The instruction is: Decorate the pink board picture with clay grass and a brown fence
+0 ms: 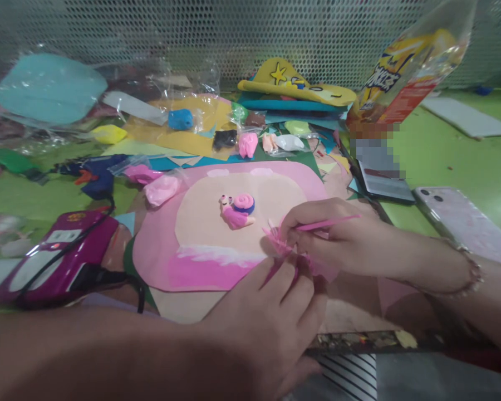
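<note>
My right hand (334, 236) is closed around a thin pink modelling tool (334, 220), its pale tip pointing left over a pink, frilly-edged piece (279, 244). Bent fingers of my left hand (271, 312) press together at that pink piece, close to my right fingertips. The piece is partly hidden by both hands, and its material is unclear. Just left of them lies a pink rounded card (154, 256) with a cream middle and a painted bright pink band. On the cream part sits a small clay snail (236, 214) with a pink and blue spiral shell.
Bagged clay lumps, pink (247, 145), black (224, 139) and blue (180, 119), lie behind the card. A magenta device with a black cord (62, 250) is at left, a phone (463, 223) at right. A snack bag (404, 78) stands before a perforated metal panel (150, 28).
</note>
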Tool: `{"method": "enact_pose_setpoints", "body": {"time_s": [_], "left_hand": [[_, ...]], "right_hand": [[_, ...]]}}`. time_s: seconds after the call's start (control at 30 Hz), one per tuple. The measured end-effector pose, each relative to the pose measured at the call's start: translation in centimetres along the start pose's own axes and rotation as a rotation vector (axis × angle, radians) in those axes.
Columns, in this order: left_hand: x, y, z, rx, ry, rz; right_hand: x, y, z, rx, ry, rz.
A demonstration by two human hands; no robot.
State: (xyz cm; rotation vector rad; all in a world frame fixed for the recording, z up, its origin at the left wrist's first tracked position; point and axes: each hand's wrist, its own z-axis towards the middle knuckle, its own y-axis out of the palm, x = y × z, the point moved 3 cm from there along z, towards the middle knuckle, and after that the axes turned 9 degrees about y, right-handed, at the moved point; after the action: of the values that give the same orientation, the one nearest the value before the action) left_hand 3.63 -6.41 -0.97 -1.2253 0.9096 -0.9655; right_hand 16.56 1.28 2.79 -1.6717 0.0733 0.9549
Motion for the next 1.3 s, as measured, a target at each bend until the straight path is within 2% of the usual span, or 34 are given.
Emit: {"method": "enact_pose_setpoints", "body": {"time_s": [0.17, 0.33, 0.53, 0.87, 1.07, 1.3], "left_hand": [[-0.18, -0.09, -0.05, -0.005, -0.001, 0.0], [-0.48, -0.35, -0.13, -0.016, 0.095, 0.011], [-0.2, -0.18, -0.07, -0.006, 0.002, -0.007], [-0.2, -0.24, -0.05, 0.008, 0.005, -0.001], [-0.36, -0.34, -0.11, 0.003, 0.065, 0.023], [0.02, -0.09, 0.0, -0.009, -0.003, -0.015]], "right_hand": [[0.02, -0.05, -0.06, 0.002, -0.013, 0.014], [0.08, 0.04, -0.04, -0.014, 0.022, -0.018], [-0.14, -0.03, -0.05, -0.024, 0.049, -0.037], [-0.18, -0.02, -0.03, -0.034, -0.018, -0.039], [-0.27, 0.14, -0.04, -0.063, -0.078, -0.043], [-0.19, 0.27, -0.04, -0.032, -0.092, -0.088]]}}
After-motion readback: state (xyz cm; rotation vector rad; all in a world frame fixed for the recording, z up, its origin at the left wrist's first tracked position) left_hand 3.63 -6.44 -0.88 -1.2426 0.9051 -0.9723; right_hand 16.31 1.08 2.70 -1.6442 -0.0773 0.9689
